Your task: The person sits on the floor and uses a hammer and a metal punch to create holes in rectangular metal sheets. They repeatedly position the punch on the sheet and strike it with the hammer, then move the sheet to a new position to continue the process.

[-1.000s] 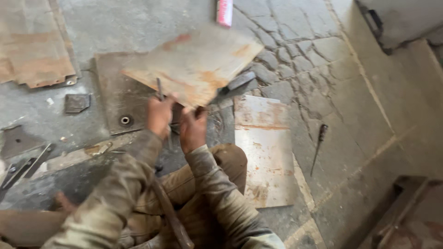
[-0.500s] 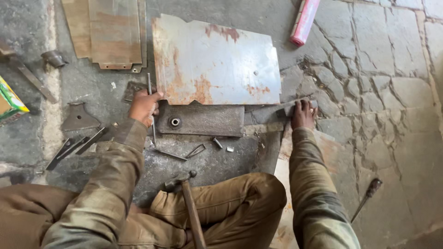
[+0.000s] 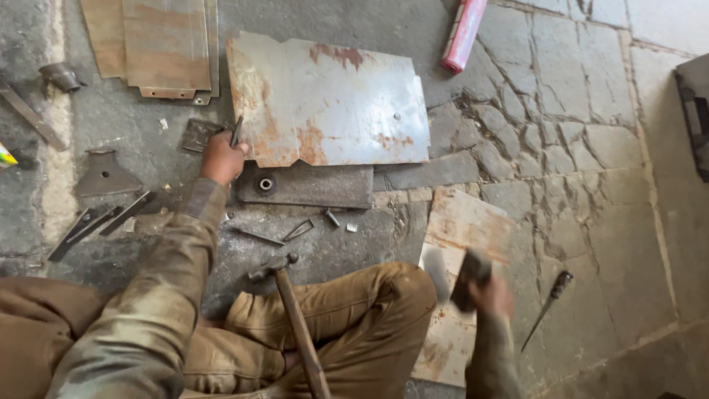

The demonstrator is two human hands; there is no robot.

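A pink-red wrapped roll (image 3: 464, 33) lies top centre; a yellow-green packet corner (image 3: 6, 156) at left.

The right hand (image 3: 491, 295) is smeared by motion blur, so its grip on a dark block-like object (image 3: 470, 277) cannot be made out clearly. The hammer (image 3: 292, 318) handle runs off the bottom edge. The stack of metal sheets (image 3: 159, 44) is cut by the top edge. The left hand (image 3: 221, 157) partly hides a thin dark tool (image 3: 236, 131).

Grey cracked stone-slab floor (image 3: 561, 148) on the right, dusty concrete floor (image 3: 59, 207) on the left, flat daylight.
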